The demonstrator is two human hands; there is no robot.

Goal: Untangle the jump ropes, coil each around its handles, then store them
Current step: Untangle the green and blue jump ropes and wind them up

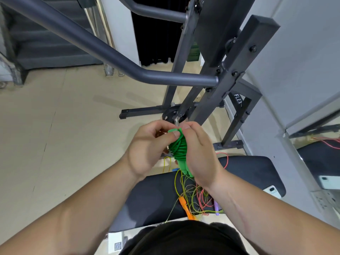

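A green jump rope point(179, 150) is wound in tight coils round its green handles and held upright in mid-air above the black bench point(257, 170). My left hand point(147, 150) pinches the top of the bundle with thumb and fingers. My right hand point(199, 153) wraps round its right side, fingertips at the top end. Below, on the bench, lies a tangle of yellow rope point(185, 188) and red rope point(202, 197), with an orange handle point(184, 207) and a purple handle point(217, 208).
A dark grey gym frame point(184, 78) with bars rises right behind my hands. A white phone point(272, 190) lies at the bench's right end. A mirror panel point(322, 162) stands on the right. Beige floor point(55, 135) stretches out on the left.
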